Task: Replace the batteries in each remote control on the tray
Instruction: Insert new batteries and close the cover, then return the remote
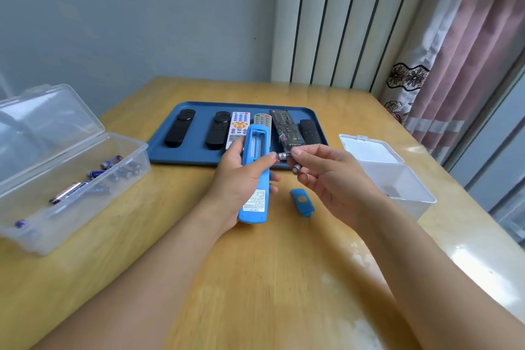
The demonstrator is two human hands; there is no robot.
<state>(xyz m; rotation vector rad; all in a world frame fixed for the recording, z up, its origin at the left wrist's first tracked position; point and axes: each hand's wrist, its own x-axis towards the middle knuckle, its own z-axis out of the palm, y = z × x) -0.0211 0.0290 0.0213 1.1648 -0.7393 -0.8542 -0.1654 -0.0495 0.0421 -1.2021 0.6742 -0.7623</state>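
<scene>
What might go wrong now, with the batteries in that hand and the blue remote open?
The right hand pinches two batteries at once, so one may slip and roll off the table. The loose blue cover lies near the right forearm and might get knocked away. The left hand holds the blue remote in the air with a one-handed grip; it may tip.

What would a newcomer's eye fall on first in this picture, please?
Probably the bright blue remote at centre, gripped back-up in the left hand with its battery bay open, while the right hand pinches two batteries beside it. Behind them, a blue tray holds six more remotes.
</scene>
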